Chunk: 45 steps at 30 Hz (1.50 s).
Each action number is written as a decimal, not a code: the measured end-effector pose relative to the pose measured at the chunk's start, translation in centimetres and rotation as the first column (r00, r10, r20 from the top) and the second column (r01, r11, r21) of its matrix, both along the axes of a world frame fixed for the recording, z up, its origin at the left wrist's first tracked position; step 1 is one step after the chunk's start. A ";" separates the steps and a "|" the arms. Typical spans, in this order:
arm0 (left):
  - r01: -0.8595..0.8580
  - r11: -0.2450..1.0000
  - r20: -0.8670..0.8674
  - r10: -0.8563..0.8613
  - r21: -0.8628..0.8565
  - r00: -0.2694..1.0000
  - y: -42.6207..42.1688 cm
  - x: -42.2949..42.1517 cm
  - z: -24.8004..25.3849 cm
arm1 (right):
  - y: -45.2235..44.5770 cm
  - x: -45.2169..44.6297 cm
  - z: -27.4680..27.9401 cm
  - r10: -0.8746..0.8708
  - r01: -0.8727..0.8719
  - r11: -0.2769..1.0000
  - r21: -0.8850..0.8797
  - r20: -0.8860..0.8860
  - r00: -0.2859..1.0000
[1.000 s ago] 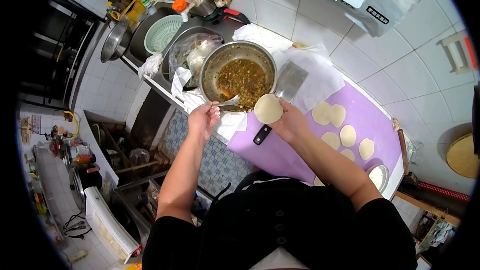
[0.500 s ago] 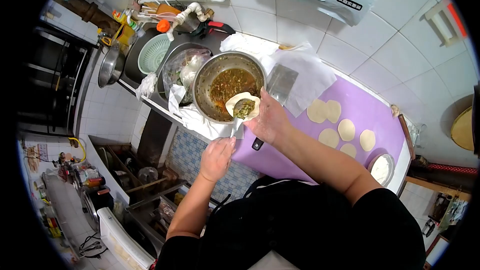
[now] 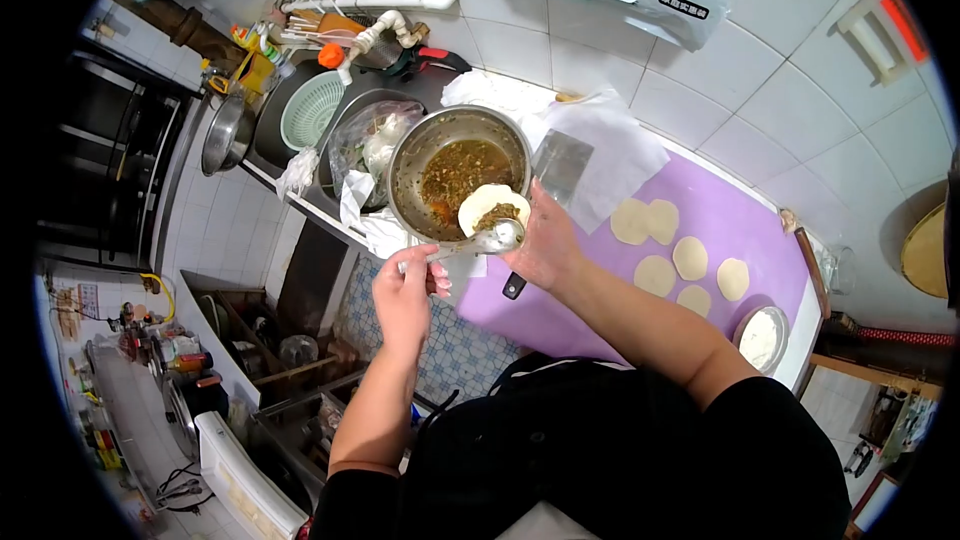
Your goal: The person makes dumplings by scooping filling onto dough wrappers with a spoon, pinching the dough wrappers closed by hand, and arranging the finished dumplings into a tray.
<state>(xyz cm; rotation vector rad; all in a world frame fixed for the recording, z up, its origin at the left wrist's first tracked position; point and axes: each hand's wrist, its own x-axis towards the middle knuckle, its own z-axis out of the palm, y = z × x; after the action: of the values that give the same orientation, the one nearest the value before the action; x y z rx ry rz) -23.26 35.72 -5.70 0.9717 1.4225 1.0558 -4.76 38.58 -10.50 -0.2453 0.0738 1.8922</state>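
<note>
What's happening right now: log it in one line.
left hand: holds spoon | right hand: holds wrapper, filling on it | wrapper: unfolded, overlapping bowl in view | mat: other wrappers

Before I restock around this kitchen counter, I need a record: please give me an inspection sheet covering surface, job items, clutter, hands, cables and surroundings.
Surface: purple mat, with six flat dough pieces visible and a dish of white powder at its right end.
Job's things: dough round bearing filling; spoon at that filling; metal bowl with more filling inside.
Clutter: plastic bag beside the bowl; green basket beyond it.
Hands: left hand grips the spoon; right hand holds the dough round, fingers mostly hidden.
Cables: dark cords at lower left; connections unclear.
Surroundings: tiled wall, with a white pipe along it.
</note>
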 end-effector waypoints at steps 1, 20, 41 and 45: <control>0.004 1.000 0.036 -0.004 -0.004 0.999 0.4 0.0 0.0 | 0.0 0.1 -0.5 0.018 -0.018 1.000 0.024 -0.011 1.000; 0.237 0.913 -0.248 -0.158 0.331 0.956 2.4 1.4 0.4 | 0.0 1.6 -1.3 -0.023 0.024 0.997 -0.071 0.011 1.000; 0.238 0.958 -0.340 -0.173 0.162 0.924 4.4 -1.6 -8.9 | -1.5 4.3 -3.3 -0.086 0.103 0.976 -0.193 0.095 0.992; 0.055 0.997 -0.019 -0.056 -0.049 0.998 5.8 -2.0 -9.7 | -1.3 4.0 -3.4 -0.084 0.105 0.976 -0.193 0.116 0.990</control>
<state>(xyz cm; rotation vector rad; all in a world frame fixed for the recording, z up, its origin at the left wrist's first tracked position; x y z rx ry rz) -25.27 41.50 -15.35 0.9848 1.4234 0.9689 -0.81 37.28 -13.91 -0.4711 0.1991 1.7741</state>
